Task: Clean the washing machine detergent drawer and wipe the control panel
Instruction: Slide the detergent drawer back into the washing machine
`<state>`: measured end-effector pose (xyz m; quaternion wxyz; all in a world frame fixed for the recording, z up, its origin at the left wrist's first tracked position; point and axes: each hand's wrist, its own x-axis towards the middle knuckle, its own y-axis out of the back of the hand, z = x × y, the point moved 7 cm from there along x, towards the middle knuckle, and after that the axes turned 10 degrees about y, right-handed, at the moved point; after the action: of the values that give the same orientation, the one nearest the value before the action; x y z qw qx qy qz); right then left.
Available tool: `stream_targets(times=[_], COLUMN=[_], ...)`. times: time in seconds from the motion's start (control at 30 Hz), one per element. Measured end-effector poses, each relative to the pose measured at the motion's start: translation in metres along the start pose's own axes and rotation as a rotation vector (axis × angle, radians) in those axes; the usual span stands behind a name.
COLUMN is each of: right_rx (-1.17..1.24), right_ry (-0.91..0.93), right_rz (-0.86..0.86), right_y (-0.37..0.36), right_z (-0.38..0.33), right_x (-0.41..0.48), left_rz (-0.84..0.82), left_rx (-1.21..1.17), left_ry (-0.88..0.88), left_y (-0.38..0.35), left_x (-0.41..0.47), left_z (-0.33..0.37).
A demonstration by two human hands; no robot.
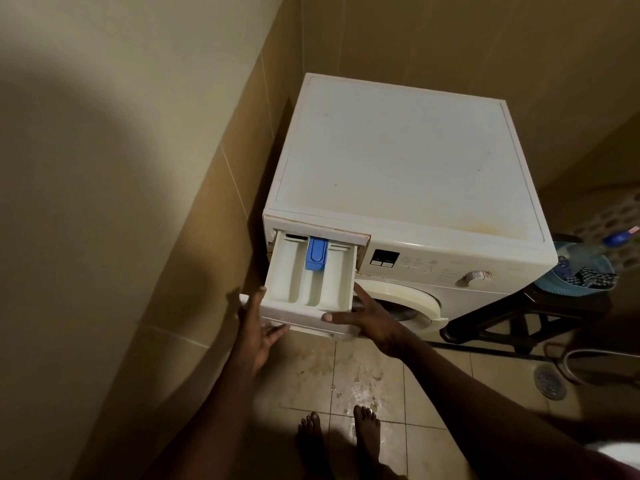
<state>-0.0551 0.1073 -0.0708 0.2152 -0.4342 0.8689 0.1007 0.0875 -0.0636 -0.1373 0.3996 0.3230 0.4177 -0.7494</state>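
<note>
Both arms reach forward: the left hand (256,327) and right hand (369,318) grip the pulled-out detergent drawer (311,282) by its front corners.

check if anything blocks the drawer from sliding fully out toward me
Nothing visible does. The left hand and right hand grip the front of the detergent drawer, and only open space above the floor lies in front of it.

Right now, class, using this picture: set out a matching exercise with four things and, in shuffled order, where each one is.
1 detergent drawer
2 blue cap
3 dial
4 floor drain

A set in the floor tiles
B on the control panel
C pulled out of the washing machine
D in the drawer's middle compartment

Pairs: 1-C, 2-D, 3-B, 4-A
</note>
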Motion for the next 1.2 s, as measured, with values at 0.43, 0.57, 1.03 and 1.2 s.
stream_targets(times=[0.43,0.57,1.03,1.2], right_rx=[0.027,-0.203,-1.405,-1.419], right_ry=[0.026,0.027,0.308,0.327], right_rz=[0.126,0.161,0.019,0.096], right_y=[0.018,0.023,0.031,0.039], right_z=[-0.009,-0.021,-0.08,-0.088], right_x=[0.016,0.02,0.047,0.054], left_rz=[0.113,0.114,0.291,0.217], left_rx=[0.031,-0.032,-0.14,-0.162], left_ry=[-0.052,-0.036,-0.14,-0.095], left_y=[-0.028,-0.04,-0.047,-0.06], left_x=[0.002,0.003,-0.014,-0.005], left_z=[0.006,0.016,-0.015,0.002])
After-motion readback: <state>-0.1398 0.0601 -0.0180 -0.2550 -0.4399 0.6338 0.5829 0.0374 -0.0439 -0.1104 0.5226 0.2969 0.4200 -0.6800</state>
